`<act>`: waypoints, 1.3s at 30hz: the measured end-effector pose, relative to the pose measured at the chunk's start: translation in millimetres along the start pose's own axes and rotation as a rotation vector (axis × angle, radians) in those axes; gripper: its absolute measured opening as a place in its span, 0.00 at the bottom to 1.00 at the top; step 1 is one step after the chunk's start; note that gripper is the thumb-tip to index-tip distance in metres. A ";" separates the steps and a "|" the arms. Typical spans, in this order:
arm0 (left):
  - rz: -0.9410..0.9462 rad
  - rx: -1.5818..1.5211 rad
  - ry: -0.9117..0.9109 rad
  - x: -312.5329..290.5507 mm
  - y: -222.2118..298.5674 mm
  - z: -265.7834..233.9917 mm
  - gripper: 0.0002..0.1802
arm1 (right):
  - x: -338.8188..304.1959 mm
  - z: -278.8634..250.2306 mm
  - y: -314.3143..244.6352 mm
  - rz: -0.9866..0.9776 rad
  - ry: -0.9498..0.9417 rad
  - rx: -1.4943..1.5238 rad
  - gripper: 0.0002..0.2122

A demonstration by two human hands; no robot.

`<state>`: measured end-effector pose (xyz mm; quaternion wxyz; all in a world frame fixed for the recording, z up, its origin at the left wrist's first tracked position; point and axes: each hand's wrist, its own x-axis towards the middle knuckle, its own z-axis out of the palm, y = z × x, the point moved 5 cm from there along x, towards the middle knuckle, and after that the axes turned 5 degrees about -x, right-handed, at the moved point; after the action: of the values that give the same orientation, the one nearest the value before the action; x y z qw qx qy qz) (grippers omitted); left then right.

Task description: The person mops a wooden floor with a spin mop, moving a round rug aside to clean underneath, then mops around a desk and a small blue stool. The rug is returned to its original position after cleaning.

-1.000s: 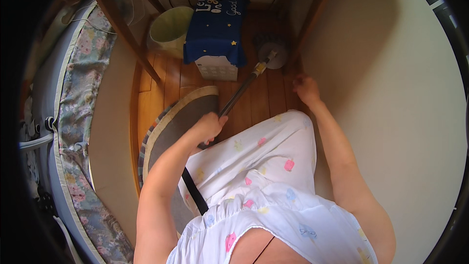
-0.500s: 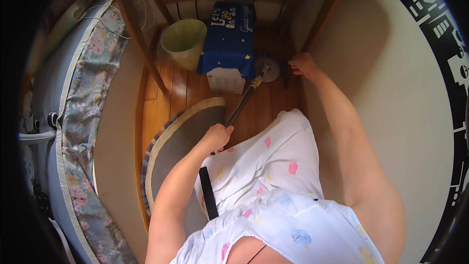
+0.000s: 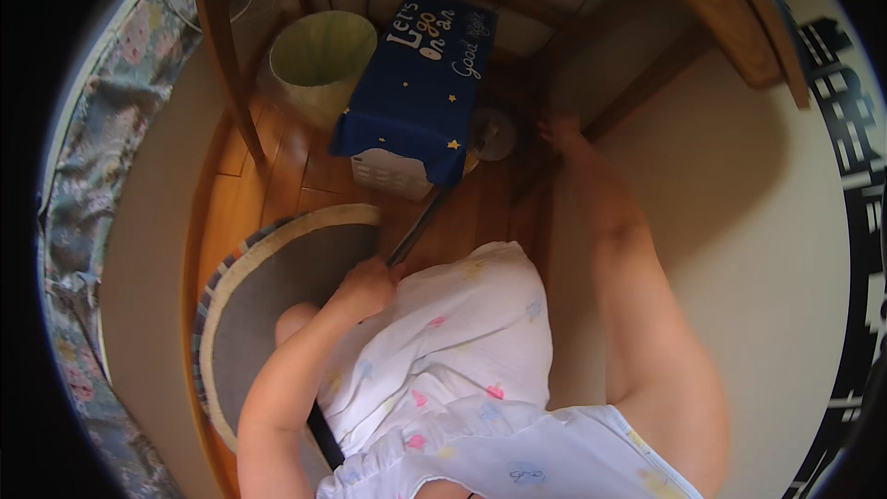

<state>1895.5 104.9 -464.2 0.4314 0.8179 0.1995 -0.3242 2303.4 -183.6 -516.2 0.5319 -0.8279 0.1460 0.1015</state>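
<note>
While left hand (image 3: 368, 286) grips pole (image 3: 420, 226) over plank floor (image 3: 249, 189), right hand (image 3: 562, 127) near pale wall (image 3: 767, 296), grip unclear.

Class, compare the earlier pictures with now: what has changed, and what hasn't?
The round brush head has shifted left, now partly hidden by the blue cloth. The right hand has reached farther forward; blur hides whether it holds anything. The left hand keeps gripping the pole; the wastebasket stays left of the box.

Slanting away rightward over floorboards (image 3: 242, 201) as a long-handled brush (image 3: 420, 226) with a slim, dark shaft (image 3: 413, 237). Passing partly behind a blue cloth (image 3: 407, 111), then ending in a round, blurred, greyish head (image 3: 493, 134).
</note>
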 end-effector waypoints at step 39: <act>0.045 0.023 0.202 54.4 29.3 -2.0 0.21 | 176.1 73.9 92.8 -0.309 0.015 -1.198 0.16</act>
<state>1952.7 93.0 -484.7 0.4069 0.8556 0.2196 -0.2327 2435.0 -176.2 -682.7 -0.0179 -0.9950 -0.0543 0.0819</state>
